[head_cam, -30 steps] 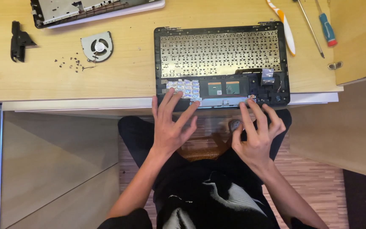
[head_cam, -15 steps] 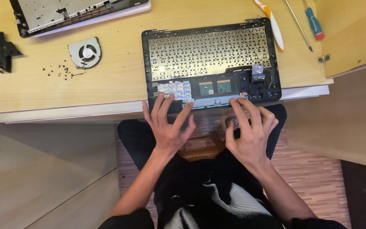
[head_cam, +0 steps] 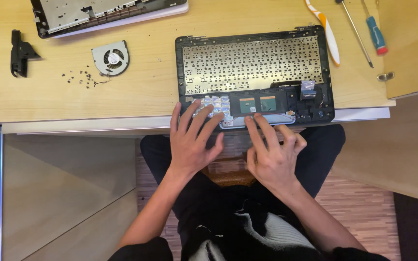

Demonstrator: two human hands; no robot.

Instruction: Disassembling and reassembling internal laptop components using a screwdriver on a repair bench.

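An opened black laptop shell [head_cam: 253, 72] lies underside up on the wooden desk [head_cam: 73, 96], its perforated keyboard backplate showing. Along its near edge sit a silver foil patch [head_cam: 216, 104] and a dark trackpad board [head_cam: 257, 104]. My left hand [head_cam: 192, 140] rests with spread fingers on the near edge, fingertips on the foil patch. My right hand [head_cam: 272, 150] has its fingers apart, the fingertips touching the shell's near edge below the trackpad board. Neither hand holds anything.
A round cooling fan [head_cam: 111, 58], several tiny screws [head_cam: 81, 77] and a black plastic bracket [head_cam: 20, 58] lie at the left. A second laptip panel [head_cam: 107, 14] sits at the back. A toothbrush [head_cam: 326, 31] and two screwdrivers [head_cam: 368, 29] lie at the right.
My right hand has slid left along the shell's near edge, toward the trackpad board. My left hand has stayed at the foil patch. The view has shifted slightly.
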